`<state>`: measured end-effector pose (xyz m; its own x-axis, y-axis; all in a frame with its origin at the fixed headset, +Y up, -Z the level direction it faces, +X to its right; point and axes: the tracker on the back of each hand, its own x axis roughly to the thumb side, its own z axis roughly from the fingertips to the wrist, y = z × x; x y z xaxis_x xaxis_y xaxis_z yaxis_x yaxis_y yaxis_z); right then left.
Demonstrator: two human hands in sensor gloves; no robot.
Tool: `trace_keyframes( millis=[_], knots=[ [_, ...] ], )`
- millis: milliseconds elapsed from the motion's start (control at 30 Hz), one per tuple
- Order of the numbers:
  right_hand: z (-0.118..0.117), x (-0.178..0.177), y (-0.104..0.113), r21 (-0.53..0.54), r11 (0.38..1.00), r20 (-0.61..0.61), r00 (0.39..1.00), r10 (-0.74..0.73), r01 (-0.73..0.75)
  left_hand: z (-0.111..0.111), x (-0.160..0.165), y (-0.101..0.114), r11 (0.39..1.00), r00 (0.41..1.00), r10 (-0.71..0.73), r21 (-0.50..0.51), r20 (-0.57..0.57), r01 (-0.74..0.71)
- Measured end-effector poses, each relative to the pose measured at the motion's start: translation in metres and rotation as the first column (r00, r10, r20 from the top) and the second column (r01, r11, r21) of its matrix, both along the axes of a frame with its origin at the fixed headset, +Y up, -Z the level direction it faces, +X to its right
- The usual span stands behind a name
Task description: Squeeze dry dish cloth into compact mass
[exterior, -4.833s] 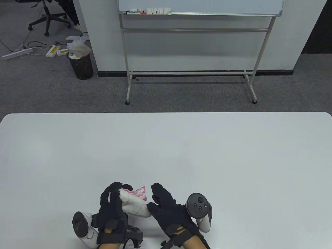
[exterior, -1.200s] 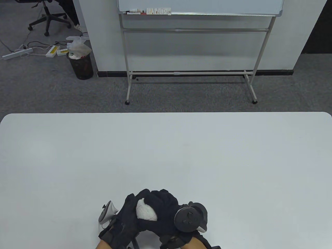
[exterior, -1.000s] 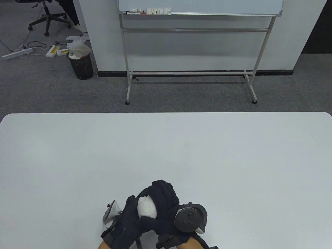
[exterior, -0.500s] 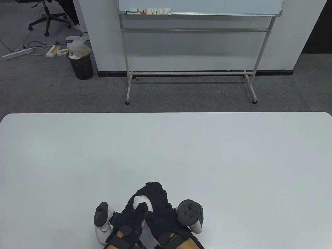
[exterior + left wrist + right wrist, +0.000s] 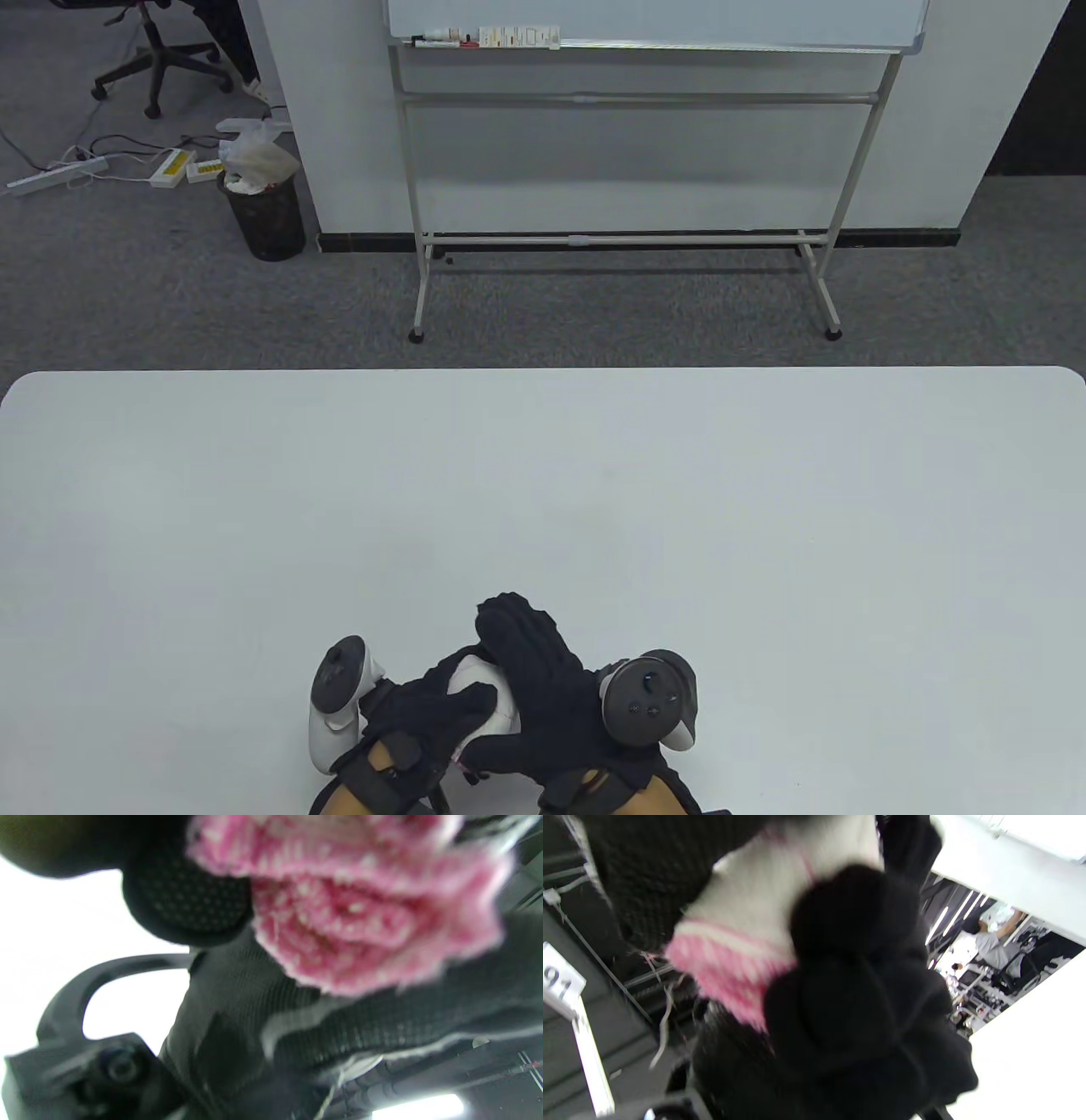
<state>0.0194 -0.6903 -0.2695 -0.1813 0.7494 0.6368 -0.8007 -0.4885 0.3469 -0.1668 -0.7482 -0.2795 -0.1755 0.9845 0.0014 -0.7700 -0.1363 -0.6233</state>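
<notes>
The dish cloth (image 5: 485, 703) is white with a pink edge, balled up between both gloved hands near the table's front edge. My left hand (image 5: 433, 709) grips it from the left, fingers curled over it. My right hand (image 5: 534, 679) wraps over it from the right and top. Only a small white patch shows in the table view. In the left wrist view the cloth's pink edge (image 5: 365, 925) bulges out between the gloves. In the right wrist view the cloth (image 5: 763, 921) shows white and pink between black fingers (image 5: 848, 942).
The white table (image 5: 543, 492) stretches far and wide beyond the hands. A whiteboard stand (image 5: 624, 238) and a black waste bin (image 5: 265, 212) stand on the carpet past the table's far edge.
Both hands closed together around the cloth and kept kneading it. In the last half second the right hand shifted right and over the top, and the left hand's fingers spread across the ball.
</notes>
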Motion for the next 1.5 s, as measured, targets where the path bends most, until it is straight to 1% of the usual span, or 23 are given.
trace_keyframes(
  millis=[33,67,100,133,200,333,433,533,600,667,733,833,867,967,1000,1033,1100,1167,1200,1233,1300,1400,1500],
  knots=[
    [0.001,-0.002,0.001,-0.014,1.0,-0.012,1.0,-0.027,0.027,0.002,0.003,-0.002,0.999,0.998,0.04,-0.023,0.053,-0.039],
    [0.002,-0.003,0.001,0.006,1.0,-0.006,1.0,-0.012,0.013,0.004,0.005,-0.005,0.996,0.992,0.071,-0.054,0.105,-0.066],
    [0.003,-0.004,0.0,0.034,0.999,0.007,1.0,0.023,-0.024,0.005,0.006,-0.006,0.994,0.988,0.095,-0.072,0.121,-0.086],
    [0.003,-0.006,-0.001,0.08,0.993,0.024,0.996,0.083,-0.085,0.005,0.005,-0.008,0.989,0.986,0.118,-0.101,0.119,-0.106],
    [0.002,-0.008,-0.003,0.096,0.986,0.036,0.991,0.13,-0.133,0.005,0.003,-0.01,0.986,0.984,0.144,-0.099,0.102,-0.134],
    [-0.002,-0.01,-0.006,0.082,0.992,0.05,0.994,0.093,-0.097,0.004,0.003,-0.012,0.961,0.959,0.254,-0.146,0.13,-0.234],
    [0.002,-0.009,-0.003,0.17,0.98,0.141,0.986,0.084,-0.107,0.004,0.006,-0.014,0.934,0.932,0.333,-0.187,0.142,-0.305],
    [0.006,-0.008,0.003,0.231,0.967,0.2,0.978,0.06,-0.106,0.005,0.01,-0.016,0.9,0.908,0.406,-0.22,0.103,-0.377],
    [0.007,-0.008,0.005,0.234,0.968,0.215,0.976,0.044,-0.095,0.005,0.011,-0.018,0.906,0.914,0.391,-0.22,0.104,-0.362],
    [0.007,-0.007,0.006,0.253,0.962,0.249,0.968,0.037,-0.102,0.007,0.012,-0.02,0.921,0.932,0.353,-0.204,0.076,-0.332],
    [0.007,-0.006,0.006,0.26,0.96,0.271,0.962,0.036,-0.109,0.01,0.014,-0.022,0.945,0.95,0.289,-0.193,0.119,-0.264],
    [0.007,-0.005,0.004,0.262,0.959,0.289,0.957,0.032,-0.111,0.014,0.021,-0.022,0.929,0.919,0.338,-0.229,0.203,-0.291],
    [0.006,-0.004,0.003,0.265,0.959,0.29,0.957,0.022,-0.103,0.014,0.021,-0.021,0.925,0.914,0.352,-0.226,0.202,-0.307],
    [0.002,-0.005,-0.008,0.182,0.981,0.263,0.965,0.023,-0.073,0.016,0.025,-0.019,0.899,0.884,0.421,-0.229,0.204,-0.375],
    [-0.001,-0.005,-0.012,0.152,0.988,0.217,0.976,-0.001,-0.033,0.017,0.026,-0.018,0.886,0.875,0.444,-0.239,0.196,-0.396],
    [-0.003,-0.008,-0.015,0.082,0.996,0.165,0.985,-0.047,0.033,0.017,0.026,-0.019,0.878,0.869,0.46,-0.24,0.181,-0.414],
    [-0.004,-0.01,-0.02,0.033,0.999,0.128,0.991,-0.027,0.023,0.017,0.023,-0.019,0.873,0.87,0.466,-0.241,0.161,-0.424],
    [-0.006,-0.012,-0.024,0.036,0.999,0.102,0.995,0.009,-0.012,0.014,0.018,-0.019,0.901,0.904,0.414,-0.189,0.106,-0.391],
    [-0.005,-0.015,-0.025,0.018,1.0,0.077,0.997,0.018,-0.019,0.013,0.014,-0.018,0.919,0.926,0.374,-0.157,0.056,-0.362],
    [-0.004,-0.017,-0.025,0.009,1.0,0.065,0.998,0.024,-0.025,0.012,0.012,-0.018,0.926,0.934,0.356,-0.144,0.03,-0.348],
    [-0.002,-0.022,-0.022,0.022,0.998,0.044,0.998,0.053,-0.054,0.01,0.005,-0.02,0.944,0.948,0.309,-0.102,-0.071,-0.315],
    [0.002,-0.027,-0.019,0.047,0.993,0.013,0.994,0.111,-0.111,0.008,-0.006,-0.02,0.964,0.95,0.241,-0.061,-0.201,-0.258],
    [0.005,-0.027,-0.014,0.029,0.994,-0.005,0.994,0.108,-0.108,0.005,-0.017,-0.018,0.973,0.939,0.21,-0.04,-0.274,-0.229]
  ],
)
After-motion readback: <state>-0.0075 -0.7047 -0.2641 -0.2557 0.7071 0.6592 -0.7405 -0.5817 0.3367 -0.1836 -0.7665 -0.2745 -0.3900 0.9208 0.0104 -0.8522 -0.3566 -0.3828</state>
